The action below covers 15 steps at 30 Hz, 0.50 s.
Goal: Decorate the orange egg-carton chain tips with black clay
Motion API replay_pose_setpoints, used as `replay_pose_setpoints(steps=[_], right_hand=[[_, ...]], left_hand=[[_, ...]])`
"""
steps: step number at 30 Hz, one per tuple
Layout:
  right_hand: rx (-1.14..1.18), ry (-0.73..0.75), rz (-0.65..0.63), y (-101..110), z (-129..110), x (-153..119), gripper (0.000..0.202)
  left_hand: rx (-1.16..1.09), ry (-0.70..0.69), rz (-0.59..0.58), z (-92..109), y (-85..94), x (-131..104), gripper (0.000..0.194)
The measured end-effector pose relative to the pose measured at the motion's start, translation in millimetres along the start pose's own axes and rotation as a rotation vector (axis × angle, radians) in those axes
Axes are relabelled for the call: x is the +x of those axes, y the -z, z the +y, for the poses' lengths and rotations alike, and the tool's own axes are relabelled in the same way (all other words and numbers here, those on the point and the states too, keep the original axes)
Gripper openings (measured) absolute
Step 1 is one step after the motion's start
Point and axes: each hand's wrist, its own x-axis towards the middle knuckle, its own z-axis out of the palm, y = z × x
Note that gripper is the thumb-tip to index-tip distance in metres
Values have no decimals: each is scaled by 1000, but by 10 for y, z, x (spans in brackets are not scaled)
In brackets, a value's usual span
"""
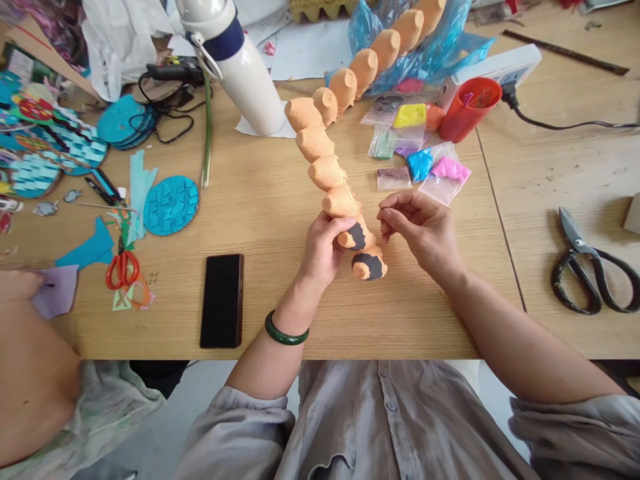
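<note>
Orange knobbly strip [327, 173]: bent, held over worktop [270, 207], dark patches on nearest two knobs. Left grip [323, 252]: clamped on strip near its close end. Right grip [430, 230]: just right of strip, thumb and fingertips close; cannot tell whether fully together or around something. Right of strip: coloured packets [410, 117], red cup [467, 120], scissors [580, 247] well apart. Left of strip: black phone [221, 300], white flask [253, 83] near bend.

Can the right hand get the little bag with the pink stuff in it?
Probably yes. The little bag with the pink stuff lies on the table just beyond the right hand, and nothing seems to block the way.
</note>
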Motion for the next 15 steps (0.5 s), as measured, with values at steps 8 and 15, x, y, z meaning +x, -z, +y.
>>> replay_pose_setpoints(steps=[8, 15], right_hand=[[-90, 68, 11, -17, -16, -57, 38], [-192, 159, 70, -56, -1, -109, 13]], left_hand=[[4, -76, 49, -28, -20, 7, 31], [-49, -105, 50, -53, -27, 8, 39]])
